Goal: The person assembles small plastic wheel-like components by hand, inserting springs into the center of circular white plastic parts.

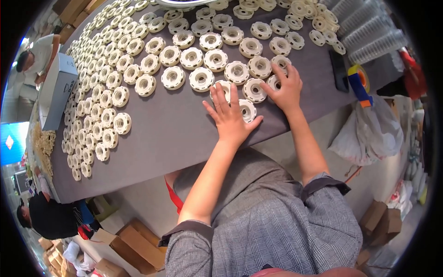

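Note:
My left hand [230, 121] lies palm down at the near edge of the table, its fingers stretched over a cream round plastic part [249, 112] and another just beyond it. Spread fingers of my right hand [287, 92] rest on the parts beside it, with the thumb near a cream ring [254, 90]. Neither hand grips anything that I can see. The parts are short notched rings, and many have a metal coil in the centre, such as the one at the front of the rows [201, 79]. My palms hide some of the rings.
Rows of similar rings [121, 96] cover the left and far side of the grey tabletop [170, 131]. At the right are stacked clear plastic trays [374, 44], a dark phone [339, 69] and a tape roll [359, 83]. A white bag [369, 131] hangs below. Other people work at left.

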